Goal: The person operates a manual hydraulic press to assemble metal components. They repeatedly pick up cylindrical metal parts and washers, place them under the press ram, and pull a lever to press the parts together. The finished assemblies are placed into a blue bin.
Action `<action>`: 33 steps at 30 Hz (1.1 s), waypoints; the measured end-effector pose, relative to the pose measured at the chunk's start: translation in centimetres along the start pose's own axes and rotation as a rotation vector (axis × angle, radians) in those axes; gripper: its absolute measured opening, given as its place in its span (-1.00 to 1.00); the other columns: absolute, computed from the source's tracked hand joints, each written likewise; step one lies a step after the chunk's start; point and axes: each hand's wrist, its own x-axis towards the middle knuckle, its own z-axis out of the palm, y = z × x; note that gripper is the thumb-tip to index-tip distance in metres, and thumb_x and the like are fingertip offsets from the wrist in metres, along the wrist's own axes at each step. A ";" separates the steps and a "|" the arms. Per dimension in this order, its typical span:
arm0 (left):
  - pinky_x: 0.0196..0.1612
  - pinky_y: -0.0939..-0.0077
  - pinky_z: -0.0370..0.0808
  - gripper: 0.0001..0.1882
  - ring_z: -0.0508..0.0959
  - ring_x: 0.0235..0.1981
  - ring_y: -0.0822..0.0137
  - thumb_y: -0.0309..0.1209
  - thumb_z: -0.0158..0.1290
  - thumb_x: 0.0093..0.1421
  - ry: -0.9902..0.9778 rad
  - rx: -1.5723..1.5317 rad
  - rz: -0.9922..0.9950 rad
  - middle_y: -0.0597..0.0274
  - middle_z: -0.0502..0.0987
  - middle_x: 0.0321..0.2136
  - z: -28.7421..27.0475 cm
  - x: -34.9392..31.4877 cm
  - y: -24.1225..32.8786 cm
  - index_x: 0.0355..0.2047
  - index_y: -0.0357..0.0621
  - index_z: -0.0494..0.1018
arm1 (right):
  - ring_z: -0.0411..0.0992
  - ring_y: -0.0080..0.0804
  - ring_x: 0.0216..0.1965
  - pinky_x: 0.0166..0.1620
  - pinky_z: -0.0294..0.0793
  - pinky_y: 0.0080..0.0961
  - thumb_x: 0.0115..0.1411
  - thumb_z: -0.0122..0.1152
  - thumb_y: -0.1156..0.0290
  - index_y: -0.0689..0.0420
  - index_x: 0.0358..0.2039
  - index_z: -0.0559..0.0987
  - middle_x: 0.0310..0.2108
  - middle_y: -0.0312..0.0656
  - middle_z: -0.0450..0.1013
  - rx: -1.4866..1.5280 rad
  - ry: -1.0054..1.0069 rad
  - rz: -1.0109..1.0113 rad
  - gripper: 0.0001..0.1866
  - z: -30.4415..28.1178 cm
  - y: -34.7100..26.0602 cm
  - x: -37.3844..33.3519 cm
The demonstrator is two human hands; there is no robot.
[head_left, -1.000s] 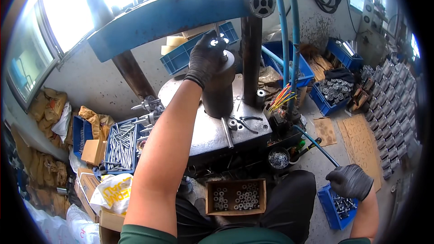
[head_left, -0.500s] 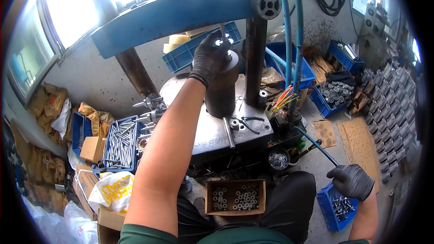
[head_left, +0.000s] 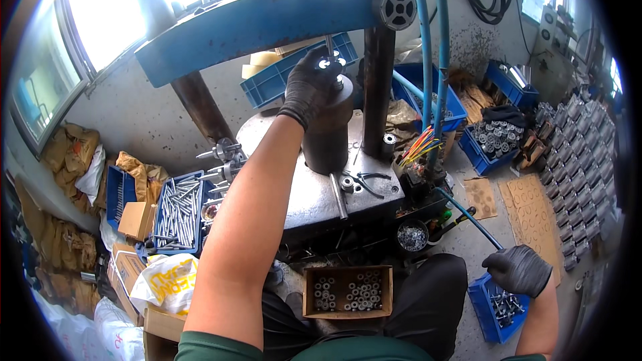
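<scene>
In a dark glove, my left hand (head_left: pixel 309 87) closes round a shiny metal part (head_left: pixel 332 63) with a thin upright shaft. The part stands over the dark steel cylinder (head_left: pixel 328 135) of a press, beneath its blue crossbeam (head_left: pixel 267 23); my fingers hide some of it. Low on the right, my gloved right hand (head_left: pixel 520 271) is wrapped round the end of a long blue lever (head_left: pixel 469 217). A short metal rod (head_left: pixel 339 195), a small ring (head_left: pixel 348 183) and dark pliers (head_left: pixel 370 184) lie on the press's bed (head_left: pixel 304 204) in front of the cylinder.
A cardboard box (head_left: pixel 348 315) of small rings sits between my legs. At left stands a blue crate of metal shafts (head_left: pixel 179 214). Blue bins (head_left: pixel 491 154) and stacked metal cylinders (head_left: pixel 578 167) occupy the right side. Another blue bin (head_left: pixel 491 331) lies below my right hand.
My right hand and the lever's end have dropped very slightly. My left hand holds its place at the metal part.
</scene>
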 end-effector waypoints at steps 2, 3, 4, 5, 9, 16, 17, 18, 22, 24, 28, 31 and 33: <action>-0.02 0.40 0.66 -0.47 0.71 -0.15 0.32 -0.18 0.32 0.31 0.003 0.010 0.005 0.08 0.71 -0.07 0.0 -0.1 0.2 0.25 0.04 0.51 | 0.65 0.06 -0.35 -0.23 0.65 -0.05 0.15 0.27 0.38 0.06 -0.20 0.73 -0.37 -0.02 0.66 0.014 0.067 -0.003 -0.79 0.1 0.0 0.0; -0.02 0.40 0.66 -0.48 0.71 -0.15 0.33 -0.19 0.32 0.31 -0.006 -0.027 0.002 0.08 0.71 -0.07 0.2 -0.3 0.4 0.24 0.03 0.52 | 0.64 0.06 -0.35 -0.22 0.65 -0.05 0.15 0.27 0.37 0.06 -0.20 0.73 -0.37 -0.02 0.66 0.016 0.101 0.002 -0.79 0.1 -0.3 0.0; -0.02 0.41 0.66 -0.48 0.71 -0.14 0.33 -0.19 0.32 0.31 -0.014 -0.064 0.000 0.09 0.71 -0.07 0.4 -0.4 0.6 0.24 0.02 0.52 | 0.64 0.06 -0.35 -0.22 0.65 -0.04 0.15 0.27 0.37 0.06 -0.20 0.73 -0.37 -0.02 0.66 0.017 0.134 0.006 -0.79 0.1 -0.5 0.0; -0.03 0.41 0.66 -0.48 0.71 -0.14 0.34 -0.19 0.32 0.30 -0.023 -0.101 -0.003 0.09 0.71 -0.07 0.5 -0.6 0.9 0.23 0.02 0.52 | 0.64 0.06 -0.35 -0.22 0.65 -0.04 0.15 0.26 0.37 0.06 -0.20 0.73 -0.36 -0.03 0.66 0.011 0.160 0.031 -0.79 0.1 -0.9 -0.1; 0.02 0.37 0.65 -0.50 0.72 -0.10 0.26 -0.15 0.30 0.32 0.001 0.051 0.010 0.06 0.71 -0.06 0.2 -0.6 1.2 0.20 0.01 0.52 | 0.65 0.05 -0.33 -0.21 0.65 -0.05 0.16 0.25 0.37 0.06 -0.20 0.73 -0.33 -0.04 0.66 -0.025 0.048 0.033 -0.78 0.1 -0.6 -0.3; 0.11 0.29 0.62 -0.45 0.73 -0.03 0.11 -0.05 0.27 0.29 -0.005 0.071 0.037 -0.01 0.71 -0.03 0.4 0.5 -0.4 0.21 0.00 0.53 | 0.65 0.06 -0.29 -0.15 0.65 -0.07 0.17 0.26 0.41 0.08 -0.17 0.73 -0.32 -0.02 0.66 -0.013 0.043 0.012 -0.77 -0.9 -0.7 0.7; 0.12 0.28 0.62 -0.43 0.73 -0.02 0.11 -0.05 0.28 0.28 0.002 0.078 0.021 -0.01 0.71 -0.03 0.6 0.4 -0.4 0.21 0.00 0.52 | 0.65 0.07 -0.28 -0.15 0.65 -0.08 0.17 0.27 0.45 0.10 -0.16 0.72 -0.30 0.00 0.65 -0.007 0.155 0.032 -0.77 -1.1 -0.7 1.0; 0.12 0.27 0.62 -0.42 0.73 -0.02 0.10 -0.05 0.29 0.27 0.014 0.085 0.022 -0.02 0.71 -0.02 0.3 0.4 -0.5 0.22 -0.01 0.52 | 0.64 0.09 -0.26 -0.14 0.65 -0.10 0.17 0.27 0.49 0.11 -0.14 0.71 -0.28 0.02 0.65 0.002 0.266 0.041 -0.77 -1.7 -0.7 1.9; 0.13 0.26 0.62 -0.37 0.73 0.00 0.07 -0.07 0.33 0.21 0.010 0.042 0.025 -0.02 0.71 -0.02 0.4 0.7 -1.0 0.23 -0.01 0.51 | 0.65 0.07 -0.20 -0.12 0.62 -0.17 0.24 0.25 0.67 0.22 -0.07 0.64 -0.20 0.09 0.64 -0.095 0.908 -0.057 -0.75 -6.5 -0.4 8.3; 0.13 0.26 0.62 -0.34 0.73 -0.01 0.08 -0.09 0.35 0.19 0.003 0.021 0.031 -0.02 0.71 -0.04 0.6 0.7 -0.9 0.25 -0.01 0.50 | 0.66 0.02 -0.19 -0.10 0.62 -0.20 0.30 0.24 0.64 0.24 -0.05 0.62 -0.21 0.07 0.64 -0.097 1.060 -0.104 -0.79 -9.1 1.1 11.4; -0.06 0.45 0.64 -0.42 0.65 -0.17 0.37 -0.32 0.37 0.26 -0.018 0.001 -0.007 0.19 0.62 -0.08 1.1 -0.2 0.5 0.25 -0.10 0.46 | 0.67 -0.03 -0.18 -0.08 0.62 -0.23 0.36 0.28 0.49 0.25 -0.06 0.63 -0.23 0.05 0.65 -0.028 1.120 -0.017 -0.81 -12.6 2.6 16.6; -0.15 0.56 0.64 -0.47 0.60 -0.24 0.51 -0.42 0.36 0.32 -0.036 -0.052 0.009 0.28 0.58 -0.10 1.2 -0.1 0.7 0.25 -0.11 0.44 | 0.67 -0.03 -0.19 -0.08 0.62 -0.24 0.38 0.28 0.43 0.26 -0.07 0.65 -0.23 0.05 0.66 -0.105 1.127 -0.070 -0.80 -14.0 3.1 18.7; -0.13 0.56 0.64 -0.45 0.61 -0.23 0.49 -0.42 0.35 0.32 -0.026 -0.036 0.039 0.26 0.59 -0.10 0.9 0.2 -0.2 0.27 -0.07 0.43 | 0.67 -0.03 -0.19 -0.07 0.63 -0.24 0.38 0.28 0.39 0.25 -0.07 0.67 -0.20 0.06 0.66 0.115 1.055 -0.033 -0.79 -14.1 4.3 20.5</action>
